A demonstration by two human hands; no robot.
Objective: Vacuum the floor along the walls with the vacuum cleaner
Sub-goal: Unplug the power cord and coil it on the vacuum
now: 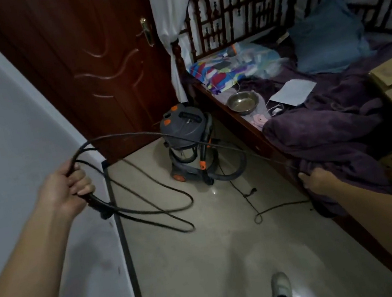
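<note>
Hands: left hand (69, 190) grips looped black rubbery cord (116, 135), right hand (318, 179) pinches its taut strand | one grey-orange drum vacuum cleaner (187, 139) | glossy tile floor (206, 261) | one round steel bowl (242, 102)

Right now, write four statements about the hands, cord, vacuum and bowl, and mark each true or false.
1. The left hand holds loops of cord. True.
2. The vacuum lies on its side. False: it stands upright on the floor.
3. The bowl sits on the bed. True.
4. The right hand rests on the vacuum. False: it holds the cord beside the blanket, away from the vacuum.
</note>
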